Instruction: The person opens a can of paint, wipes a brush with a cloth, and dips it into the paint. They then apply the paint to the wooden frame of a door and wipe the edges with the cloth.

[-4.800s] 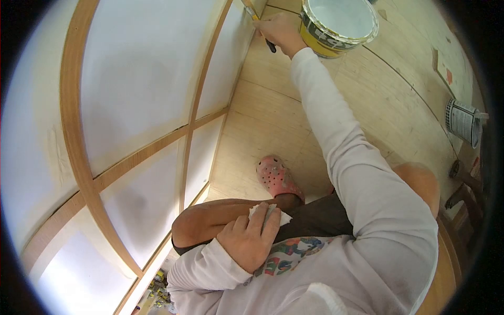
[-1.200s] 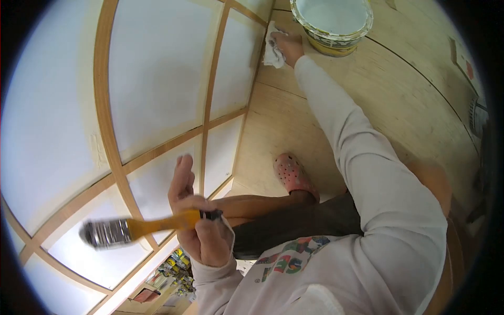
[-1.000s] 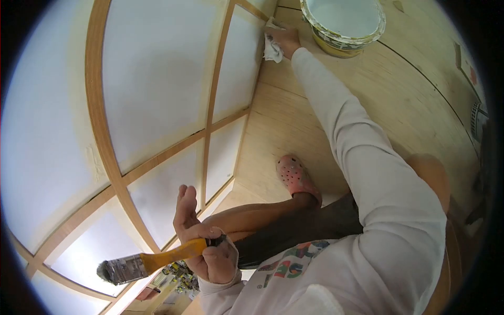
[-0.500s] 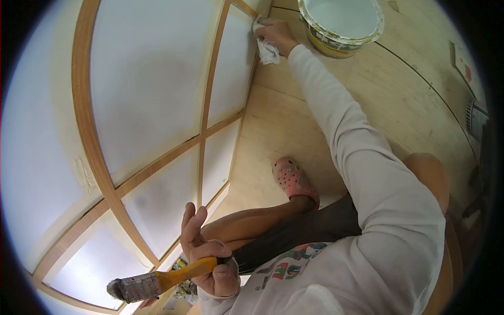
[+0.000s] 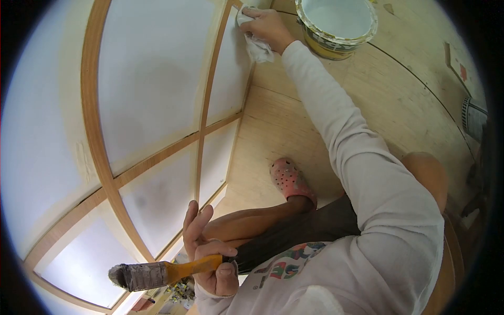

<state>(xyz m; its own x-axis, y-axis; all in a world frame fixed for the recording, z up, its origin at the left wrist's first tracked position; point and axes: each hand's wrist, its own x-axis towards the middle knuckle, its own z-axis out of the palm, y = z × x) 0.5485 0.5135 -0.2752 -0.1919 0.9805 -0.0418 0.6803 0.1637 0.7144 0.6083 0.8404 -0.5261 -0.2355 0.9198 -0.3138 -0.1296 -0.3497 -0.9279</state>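
My left hand (image 5: 212, 262) pinches the yellow handle (image 5: 194, 266) of a paintbrush between thumb and curled finger, while two other fingers stretch upward. The paintbrush (image 5: 142, 276) points left, its ferrule and bristles caked with grey, dried-looking paint. Farther up, my right hand (image 5: 268, 29) is closed on a crumpled white rag (image 5: 258, 51). It presses the rag to the upper right pane, beside a wooden glazing bar (image 5: 214, 58). The wood-framed panel (image 5: 93, 79) holds several whitish panes (image 5: 152, 79) with pale strips along their edges.
A paint bucket (image 5: 336, 48) with a smeared rim and pale contents stands right of my right hand on the plywood floor (image 5: 325, 89). My foot in a pink clog (image 5: 290, 176) rests below. A grey cylindrical object (image 5: 474, 118) lies at far right.
My right hand has shifted left with the rag, from the panel's edge onto the pane. The left hand holds the paintbrush much as before, with the brush turned slightly.
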